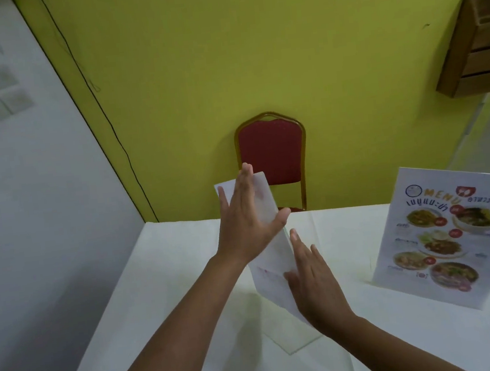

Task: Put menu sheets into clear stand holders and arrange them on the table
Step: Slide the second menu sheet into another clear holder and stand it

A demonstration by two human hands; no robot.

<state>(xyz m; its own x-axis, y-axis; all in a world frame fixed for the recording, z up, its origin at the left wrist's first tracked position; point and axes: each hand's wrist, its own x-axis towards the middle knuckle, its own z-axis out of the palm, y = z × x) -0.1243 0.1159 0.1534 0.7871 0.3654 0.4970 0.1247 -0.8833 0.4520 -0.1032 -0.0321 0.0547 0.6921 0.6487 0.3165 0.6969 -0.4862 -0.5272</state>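
A clear stand holder (273,276) with a menu sheet in it stands at the middle of the white table (187,282), seen nearly edge-on. My left hand (245,218) lies flat against its upper left face, fingers spread and thumb over its edge. My right hand (315,280) presses flat against its lower right face. The holder's clear base (293,336) rests on the cloth. A second filled holder (445,233) stands at the right, with a colourful food menu that faces me.
A red chair with a gold frame (272,152) stands behind the table's far edge, against the yellow wall. A wooden box (477,46) hangs on the wall at the upper right. The table's left edge drops off beside a white wall.
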